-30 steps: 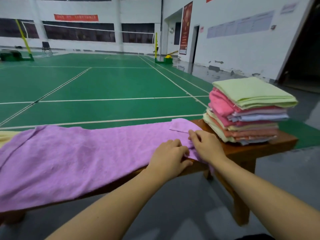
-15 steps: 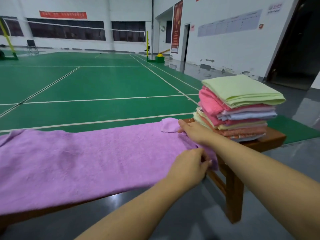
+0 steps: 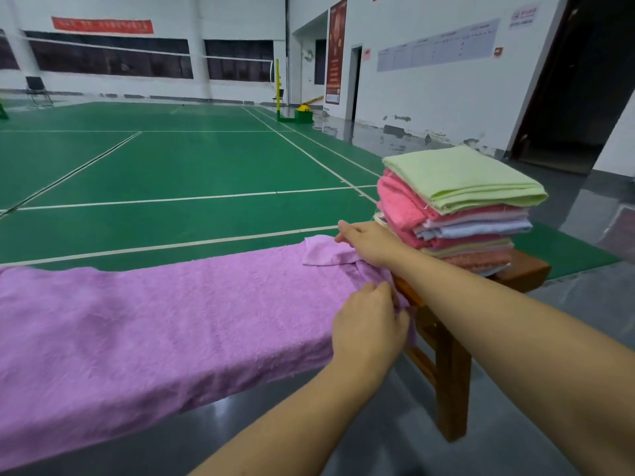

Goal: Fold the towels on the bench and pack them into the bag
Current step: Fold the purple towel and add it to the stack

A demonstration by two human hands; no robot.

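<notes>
Purple towel spread on bench; both hands at its right end.

We see the long purple terry towel (image 3: 165,324) lying flat along the brown wooden bench (image 3: 525,269), its near edge draping over the bench's front and its far right corner folded back on itself. Our left hand (image 3: 369,324) sits at the towel's near right corner, fingers curled with the cloth pinched in its grip over the bench edge. Our right hand (image 3: 367,240) reaches across to the far right corner, resting on the folded-back flap; whether its grip is clamped on the cloth or merely touching it, we cannot tell. Just right of that hand, on the bench end, stands the stack of folded towels (image 3: 457,214), pale green on top, pinks and pale blue beneath. Beyond lies the green court floor (image 3: 165,166).
</notes>
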